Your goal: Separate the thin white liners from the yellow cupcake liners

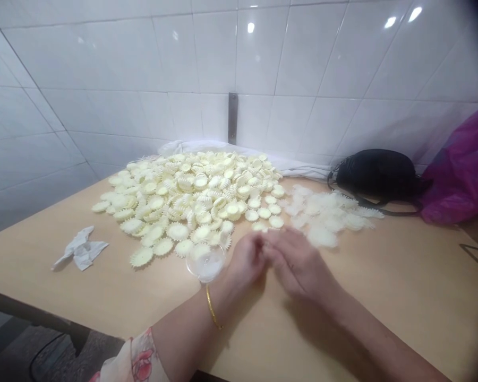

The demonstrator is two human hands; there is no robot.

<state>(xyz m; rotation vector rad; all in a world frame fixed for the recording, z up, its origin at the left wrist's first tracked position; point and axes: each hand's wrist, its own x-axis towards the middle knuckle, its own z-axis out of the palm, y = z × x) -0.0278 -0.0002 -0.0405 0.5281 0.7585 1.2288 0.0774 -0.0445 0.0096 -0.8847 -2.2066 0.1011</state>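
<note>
My left hand and my right hand meet over the table, fingers curled in and pressed together. Whatever lies between them is hidden by the fingers. Just beyond the fingertips spreads a big heap of pale yellow, round, toothed-edge pieces, shaped like shallow cups. Beside my left wrist sits a small clear round dish with something whitish in it. Past my right hand lies a looser pile of thin, translucent white toothed discs.
A crumpled white tissue lies on the left of the wooden table. At the back right are a black bag with a strap and a magenta plastic bag. White cloth runs along the tiled wall.
</note>
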